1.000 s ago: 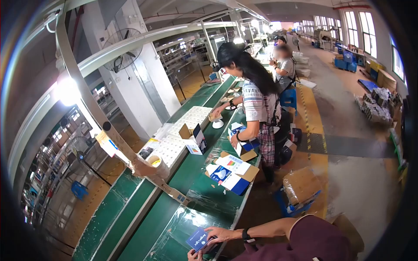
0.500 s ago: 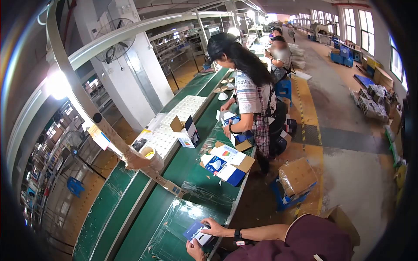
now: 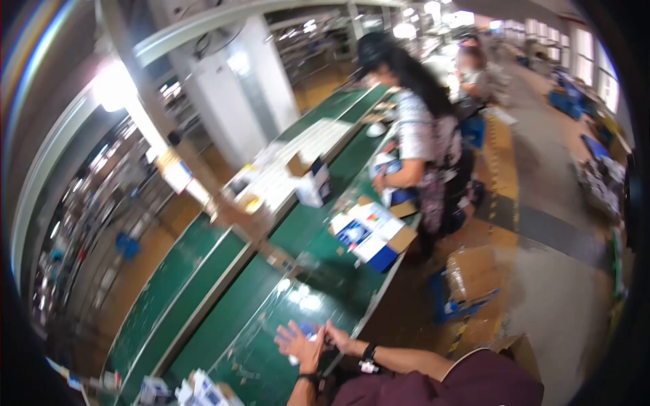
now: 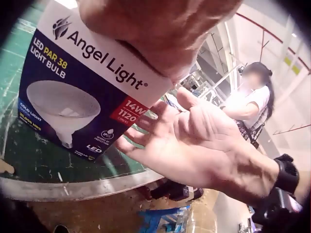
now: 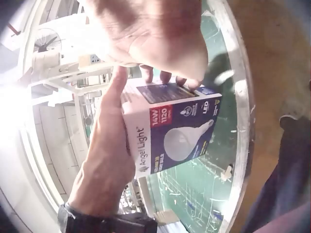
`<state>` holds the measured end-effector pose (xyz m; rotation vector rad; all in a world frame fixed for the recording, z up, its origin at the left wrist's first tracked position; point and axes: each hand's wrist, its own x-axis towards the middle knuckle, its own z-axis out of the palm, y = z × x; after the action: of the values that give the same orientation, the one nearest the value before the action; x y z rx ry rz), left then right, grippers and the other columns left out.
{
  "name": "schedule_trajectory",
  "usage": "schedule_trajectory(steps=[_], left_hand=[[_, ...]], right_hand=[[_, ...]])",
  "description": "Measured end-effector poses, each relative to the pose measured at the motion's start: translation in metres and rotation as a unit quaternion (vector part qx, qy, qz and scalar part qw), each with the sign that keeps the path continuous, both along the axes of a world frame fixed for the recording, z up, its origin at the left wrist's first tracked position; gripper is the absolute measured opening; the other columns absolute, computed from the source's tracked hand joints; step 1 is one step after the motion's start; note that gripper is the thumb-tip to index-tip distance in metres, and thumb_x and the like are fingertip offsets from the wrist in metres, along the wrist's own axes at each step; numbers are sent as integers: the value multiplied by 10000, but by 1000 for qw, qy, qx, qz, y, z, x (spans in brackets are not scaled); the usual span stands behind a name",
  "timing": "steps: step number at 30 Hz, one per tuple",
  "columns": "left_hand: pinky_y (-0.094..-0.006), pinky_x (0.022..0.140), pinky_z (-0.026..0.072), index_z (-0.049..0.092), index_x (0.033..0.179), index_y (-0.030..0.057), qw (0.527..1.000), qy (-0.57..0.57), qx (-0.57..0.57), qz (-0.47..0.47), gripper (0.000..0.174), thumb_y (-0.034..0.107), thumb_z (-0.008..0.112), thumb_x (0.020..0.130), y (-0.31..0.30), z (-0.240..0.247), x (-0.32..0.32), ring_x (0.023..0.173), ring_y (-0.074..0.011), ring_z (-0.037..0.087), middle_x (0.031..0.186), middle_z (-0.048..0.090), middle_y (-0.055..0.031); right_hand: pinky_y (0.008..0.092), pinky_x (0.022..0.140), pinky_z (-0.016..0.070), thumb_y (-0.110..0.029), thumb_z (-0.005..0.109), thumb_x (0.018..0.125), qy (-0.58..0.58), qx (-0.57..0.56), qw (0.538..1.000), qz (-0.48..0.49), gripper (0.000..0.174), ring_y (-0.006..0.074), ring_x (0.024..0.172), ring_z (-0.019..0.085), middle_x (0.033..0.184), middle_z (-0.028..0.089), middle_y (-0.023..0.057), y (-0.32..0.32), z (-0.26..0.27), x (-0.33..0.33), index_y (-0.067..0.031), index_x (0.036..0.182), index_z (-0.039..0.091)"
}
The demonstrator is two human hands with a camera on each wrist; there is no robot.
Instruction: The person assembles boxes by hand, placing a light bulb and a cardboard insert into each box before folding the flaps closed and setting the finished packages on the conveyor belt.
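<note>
A blue-and-white light bulb box [image 4: 60,92] printed "Angel Light" is between my two hands over the green work surface [image 3: 257,345]. In the head view the hands mostly cover it. My left hand [image 3: 302,344] lies flat along the box with its fingers spread. From the other side, the fingertips of my right hand [image 3: 344,338] touch the box; in the left wrist view its palm faces the camera, thumb standing apart. The right wrist view shows the left hand flat against the white side of the box [image 5: 182,141], with right fingertips at the panel beside it.
Ahead, a person [image 3: 423,135] in a cap stands at the line, handling a carton. An open blue-and-white carton [image 3: 372,233] and another open box [image 3: 311,181] stand nearby. A post [image 3: 193,172] rises on the left. White boxes [image 3: 203,389] lie at the lower left.
The left hand has gone from gripping the box's near end to lying over it with spread fingers. The box is turned and mostly covered. The head view has swung left.
</note>
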<state>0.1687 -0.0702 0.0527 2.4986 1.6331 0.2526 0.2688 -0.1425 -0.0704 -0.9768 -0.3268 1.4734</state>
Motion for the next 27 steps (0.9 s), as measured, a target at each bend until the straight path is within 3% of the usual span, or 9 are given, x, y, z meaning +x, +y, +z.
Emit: schedule_trajectory(steps=[4, 7, 10, 16, 18, 19, 21, 23, 27], left_hand=[[-687, 1087, 307, 463, 1538, 138, 1000, -9, 23, -18, 985, 661, 731, 747, 24, -20, -1, 1389, -581, 322, 1651, 245, -303], [-677, 1090, 327, 485, 1531, 187, 1000, -12, 18, 3, 948, 598, 754, 720, 49, -24, -20, 1368, -571, 350, 1654, 247, -291], [-676, 1076, 353, 479, 1539, 192, 996, 22, 66, 54, 949, 576, 761, 718, 93, -24, -70, 1364, -563, 370, 1657, 254, -278], [-692, 996, 426, 409, 1559, 247, 949, 159, 83, 261, 1002, 666, 769, 722, 274, 19, -162, 1329, -524, 450, 1591, 386, -212], [-738, 1012, 404, 343, 1617, 300, 923, 239, 82, 291, 1059, 798, 702, 754, 340, 1, -196, 1392, -581, 392, 1652, 326, -206], [-705, 1120, 352, 278, 1657, 207, 932, 209, 14, 296, 1030, 712, 683, 856, 329, 46, -183, 1476, -542, 331, 1673, 300, -228], [-533, 846, 519, 488, 1479, 112, 915, 293, 171, 216, 710, 634, 522, 999, 348, 26, -214, 1116, -428, 602, 1476, 486, -252], [-623, 865, 502, 333, 1587, 220, 942, 195, 94, 254, 861, 784, 419, 942, 387, -32, -251, 1202, -553, 535, 1559, 365, -271], [-668, 961, 464, 357, 1596, 194, 949, 133, 70, 279, 936, 849, 343, 926, 404, -36, -276, 1278, -534, 491, 1590, 368, -248]], right_hand=[[349, 1126, 436, -655, 279, 1096, -172, -4, 981, -90, 776, 214, 1331, 554, 1544, 523, 132, 30, -33, -19, -61, 1564, 454], [351, 1041, 503, -629, 322, 1102, -103, -157, 982, 10, 749, 234, 1292, 588, 1497, 555, 162, 12, 9, -5, -31, 1516, 500], [326, 922, 554, -526, 441, 1106, -132, -109, 985, 36, 609, 220, 1139, 672, 1311, 670, 145, -32, 4, 16, -12, 1388, 605], [324, 880, 578, -366, 549, 1091, -215, -204, 953, -63, 428, 180, 1018, 717, 1156, 751, 114, -125, 8, 46, -24, 1309, 684], [309, 850, 577, -332, 573, 1082, -250, -224, 936, -104, 394, 170, 1010, 720, 1149, 757, 102, -156, 1, 48, -37, 1319, 685], [300, 822, 575, -325, 599, 1071, -251, -234, 932, -118, 384, 163, 979, 721, 1143, 759, 99, -164, -1, 46, -37, 1309, 689], [288, 804, 577, -316, 614, 1064, -261, -290, 912, -126, 371, 157, 955, 720, 1134, 761, 94, -170, 19, 35, -40, 1298, 694], [296, 806, 576, -324, 623, 1050, -218, -305, 915, -150, 358, 160, 950, 719, 1096, 764, 77, -179, 13, 16, -30, 1234, 713], [280, 777, 560, -367, 628, 1044, -187, -333, 912, -149, 392, 129, 900, 691, 1072, 753, 50, -163, 23, -1, -32, 1227, 716]])
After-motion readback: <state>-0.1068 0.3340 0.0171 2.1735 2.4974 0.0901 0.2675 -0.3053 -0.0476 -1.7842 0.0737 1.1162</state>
